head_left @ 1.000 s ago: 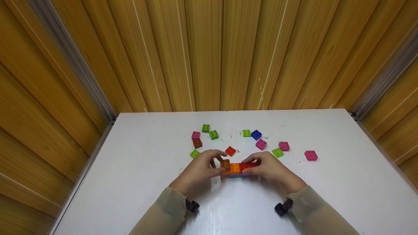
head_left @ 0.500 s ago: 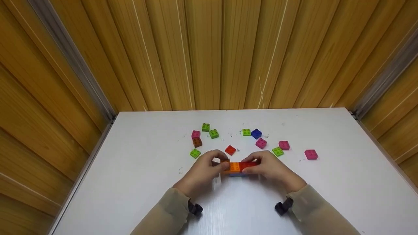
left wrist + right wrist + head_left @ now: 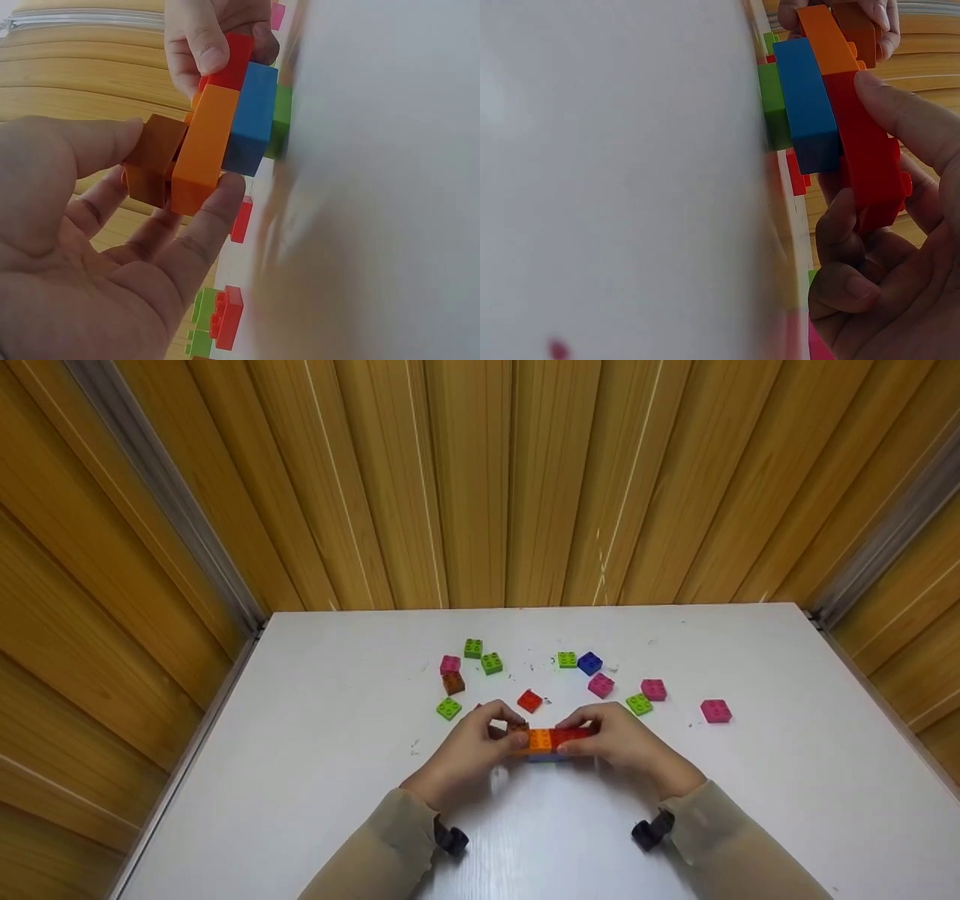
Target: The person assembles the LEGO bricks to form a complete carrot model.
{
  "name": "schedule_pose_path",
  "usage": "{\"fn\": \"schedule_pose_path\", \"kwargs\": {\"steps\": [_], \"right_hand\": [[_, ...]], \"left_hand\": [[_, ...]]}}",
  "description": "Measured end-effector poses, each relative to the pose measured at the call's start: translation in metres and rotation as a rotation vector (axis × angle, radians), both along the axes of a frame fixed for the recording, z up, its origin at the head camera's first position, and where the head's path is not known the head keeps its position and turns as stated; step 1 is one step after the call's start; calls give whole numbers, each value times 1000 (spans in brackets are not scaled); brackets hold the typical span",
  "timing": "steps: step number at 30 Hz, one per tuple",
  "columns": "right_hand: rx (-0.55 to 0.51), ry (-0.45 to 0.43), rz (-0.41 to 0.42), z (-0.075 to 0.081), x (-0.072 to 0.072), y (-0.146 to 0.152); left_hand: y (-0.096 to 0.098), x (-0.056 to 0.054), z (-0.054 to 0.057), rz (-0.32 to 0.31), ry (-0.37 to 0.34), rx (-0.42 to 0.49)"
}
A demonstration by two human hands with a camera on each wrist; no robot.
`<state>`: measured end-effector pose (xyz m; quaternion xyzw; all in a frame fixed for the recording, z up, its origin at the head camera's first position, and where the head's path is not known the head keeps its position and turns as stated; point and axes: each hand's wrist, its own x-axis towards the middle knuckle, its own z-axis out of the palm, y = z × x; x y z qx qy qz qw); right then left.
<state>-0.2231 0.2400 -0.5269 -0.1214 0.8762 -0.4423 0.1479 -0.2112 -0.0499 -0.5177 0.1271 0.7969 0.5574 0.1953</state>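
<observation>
Near the middle of the table, a small stack of toy building bricks stands between the two hands. A green brick (image 3: 774, 105) is at the bottom, with a longer blue brick (image 3: 806, 105) over it. Side by side on the blue one lie an orange brick (image 3: 206, 146) and a red brick (image 3: 870, 142). My left hand (image 3: 466, 750) pinches a brown brick (image 3: 154, 154) at the orange brick's left end; a narrow dark gap shows between brown and orange in the left wrist view. Thumb and fingers of my right hand (image 3: 630, 742) grip the red brick's right end.
Loose bricks are scattered beyond the hands on the white table (image 3: 337, 682): a red one (image 3: 529, 701), a brown one (image 3: 453, 683), a dark blue one (image 3: 589, 663), and several green and pink ones. A wood-patterned wall (image 3: 480, 495) rises behind the table.
My left thumb and fingers have closed over the brown brick, with the left hand shifting slightly right. My right hand keeps its grip on the red brick. The head view has tilted slightly.
</observation>
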Motion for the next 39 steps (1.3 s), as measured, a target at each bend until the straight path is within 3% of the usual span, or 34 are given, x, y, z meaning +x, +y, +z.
{"fn": "schedule_pose_path", "kwargs": {"steps": [23, 30, 39], "right_hand": [[5, -38, -11, 3, -3, -1], [88, -23, 44, 16, -3, 12], [215, -17, -105, 42, -11, 66]], "left_hand": [[0, -6, -2, 38, 10, 53], [3, -3, -3, 63, -8, 58], [6, -2, -4, 75, -34, 51]]}}
